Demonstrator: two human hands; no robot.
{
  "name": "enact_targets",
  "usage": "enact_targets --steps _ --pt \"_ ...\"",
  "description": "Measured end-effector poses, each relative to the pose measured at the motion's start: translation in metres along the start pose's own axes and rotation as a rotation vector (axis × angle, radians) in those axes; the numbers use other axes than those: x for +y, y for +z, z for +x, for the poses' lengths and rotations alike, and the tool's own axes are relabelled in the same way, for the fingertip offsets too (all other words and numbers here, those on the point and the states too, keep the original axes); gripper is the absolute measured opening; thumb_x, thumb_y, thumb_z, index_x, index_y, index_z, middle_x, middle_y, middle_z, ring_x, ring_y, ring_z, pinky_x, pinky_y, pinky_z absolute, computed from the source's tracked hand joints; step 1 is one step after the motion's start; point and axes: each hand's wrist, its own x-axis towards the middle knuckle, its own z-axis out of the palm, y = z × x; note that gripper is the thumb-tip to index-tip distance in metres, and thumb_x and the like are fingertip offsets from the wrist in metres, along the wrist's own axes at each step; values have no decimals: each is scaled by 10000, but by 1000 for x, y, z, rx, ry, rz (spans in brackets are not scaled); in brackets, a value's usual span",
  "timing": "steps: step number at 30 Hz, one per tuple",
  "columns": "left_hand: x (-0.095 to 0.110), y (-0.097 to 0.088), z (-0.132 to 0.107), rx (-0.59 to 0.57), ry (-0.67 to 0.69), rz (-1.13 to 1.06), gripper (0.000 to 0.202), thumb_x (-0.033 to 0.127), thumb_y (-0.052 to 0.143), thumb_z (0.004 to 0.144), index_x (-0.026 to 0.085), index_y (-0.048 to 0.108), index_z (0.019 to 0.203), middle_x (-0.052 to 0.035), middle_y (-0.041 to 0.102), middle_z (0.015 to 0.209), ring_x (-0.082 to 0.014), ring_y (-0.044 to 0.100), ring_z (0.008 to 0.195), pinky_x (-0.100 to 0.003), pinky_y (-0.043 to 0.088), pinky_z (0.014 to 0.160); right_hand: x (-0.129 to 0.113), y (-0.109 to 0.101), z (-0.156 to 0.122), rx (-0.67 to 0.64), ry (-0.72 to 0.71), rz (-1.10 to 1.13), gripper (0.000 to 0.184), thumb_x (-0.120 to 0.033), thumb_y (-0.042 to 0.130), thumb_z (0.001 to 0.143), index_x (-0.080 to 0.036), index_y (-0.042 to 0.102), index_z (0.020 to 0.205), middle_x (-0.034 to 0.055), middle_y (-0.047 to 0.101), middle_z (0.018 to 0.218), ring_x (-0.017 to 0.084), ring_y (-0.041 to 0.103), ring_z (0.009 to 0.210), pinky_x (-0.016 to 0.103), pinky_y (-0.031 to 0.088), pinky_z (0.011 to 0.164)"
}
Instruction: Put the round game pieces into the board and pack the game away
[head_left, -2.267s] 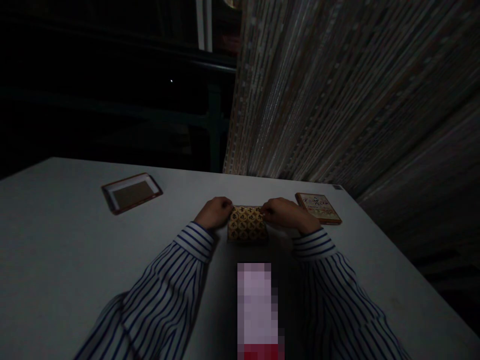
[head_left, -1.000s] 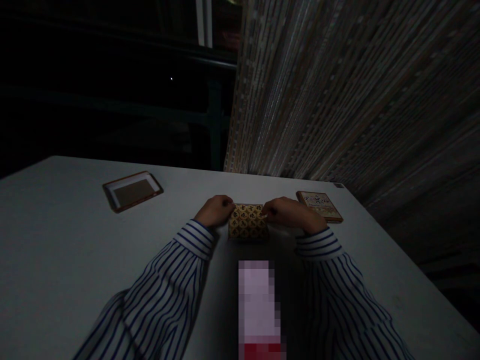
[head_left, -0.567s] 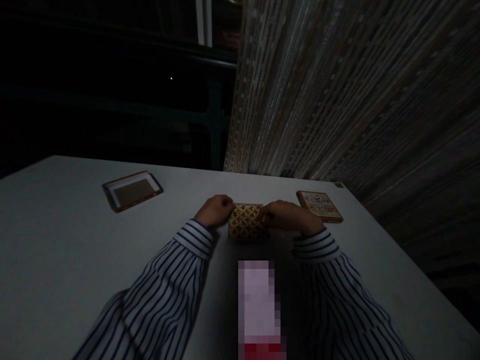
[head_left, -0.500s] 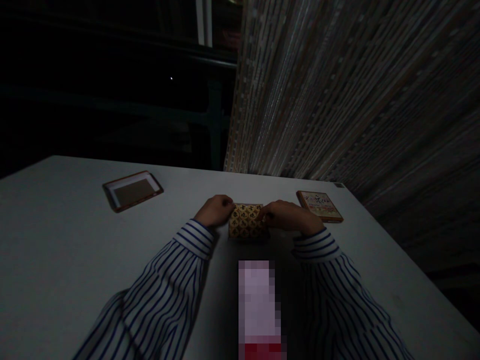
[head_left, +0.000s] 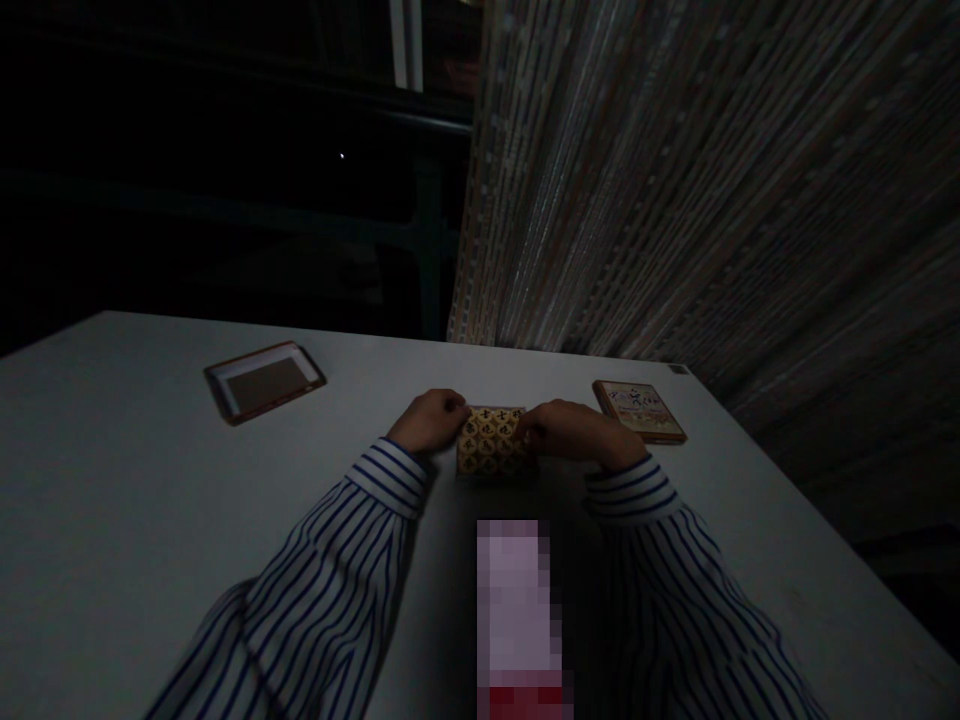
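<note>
A pack of Chinese chess pieces point(head_left: 487, 445), round and pale wood with dark characters, lies in rows in the middle of the white table. At its upper left corner is my left hand point(head_left: 431, 420), fingers curled in and closed, the thumb and fingertips at the pack's edge. My right hand point(head_left: 566, 432) reaches across the right side, its fingers bent together over the pieces there and covering some of them. Whether a clear wrap or a tray edge lies between the fingertips cannot be made out in the dim light.
An open, shallow box half point(head_left: 262, 385) with a brown inside lies at the left back of the white table point(head_left: 135, 500). To the right is a flat box lid point(head_left: 641, 412) with printed characters. A string curtain point(head_left: 585, 180) hangs behind the table's right side.
Both hands stay at the pack in nearly the same pose. The fingertips of my right hand shift very slightly; the rest looks still.
</note>
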Motion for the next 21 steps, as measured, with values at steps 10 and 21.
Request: enact_targets --steps 10,21 --pt "-3 1 2 -37 -6 -1 357 404 460 735 143 644 895 -78 667 881 -186 598 818 -252 448 710 1 0 0 7 3 7 319 -224 509 737 -299 603 1032 26 649 942 168 587 821 248 397 641" --pt "0 -1 -1 -23 -8 21 332 386 471 738 150 653 883 -73 672 876 -182 600 812 -244 450 710 19 -1 -2 59 87 85 285 -246 512 717 -248 631 977 36 650 926 167 580 829 237 400 688"
